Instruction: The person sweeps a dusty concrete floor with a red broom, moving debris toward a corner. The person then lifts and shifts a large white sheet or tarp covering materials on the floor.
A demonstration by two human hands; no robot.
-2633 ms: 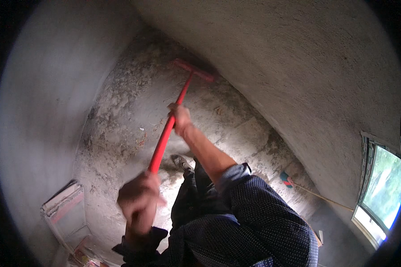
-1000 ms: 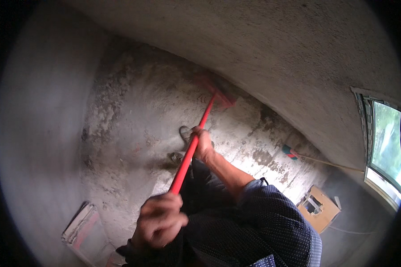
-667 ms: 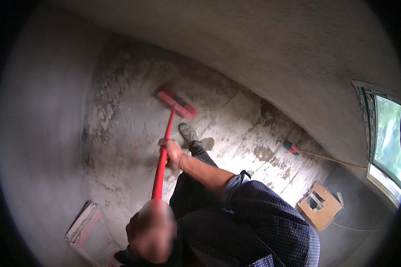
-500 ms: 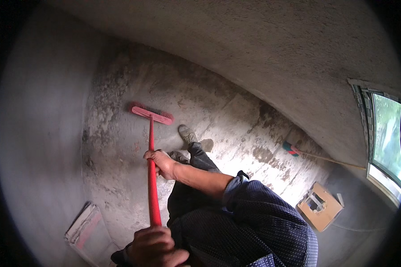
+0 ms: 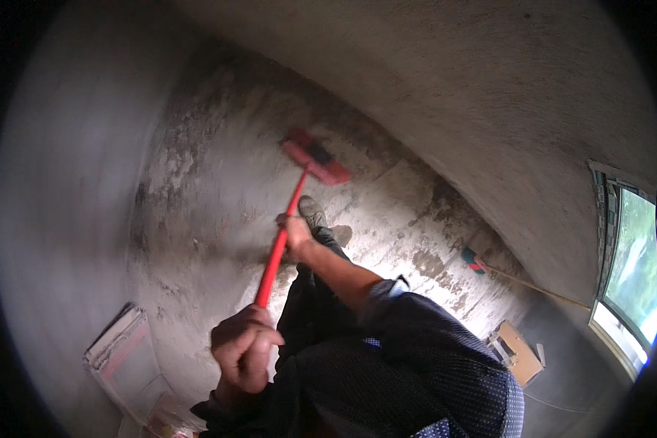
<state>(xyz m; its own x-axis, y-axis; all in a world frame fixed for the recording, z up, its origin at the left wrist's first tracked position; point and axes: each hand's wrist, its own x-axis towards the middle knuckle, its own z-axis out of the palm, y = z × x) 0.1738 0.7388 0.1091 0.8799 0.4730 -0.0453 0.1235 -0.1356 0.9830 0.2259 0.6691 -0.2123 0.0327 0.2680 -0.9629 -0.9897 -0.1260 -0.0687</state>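
Note:
A red push broom point(image 5: 316, 158) with dark bristles reaches from my body out over the stained concrete floor point(image 5: 197, 226). Its head is blurred and looks slightly raised off the floor, though I cannot tell for sure. My left hand point(image 5: 245, 348) is closed round the near end of the red handle point(image 5: 271, 266). Farther down the shaft, my right hand point(image 5: 296, 236) wraps it with the arm stretched out. One of my shoes point(image 5: 312, 211) stands just beyond that hand, close to the broom head.
Bare walls point(image 5: 66, 182) rise at left and at the far right. A second broom point(image 5: 473, 260) with a long thin handle leans near the window point(image 5: 629, 255). A torn cardboard box point(image 5: 522, 355) sits at lower right, and flat boxed panels point(image 5: 128, 350) lean at lower left.
The broom head has swung to the right and farther away. Both hands have kept their grip; my right hand has moved right and away, my left hand up.

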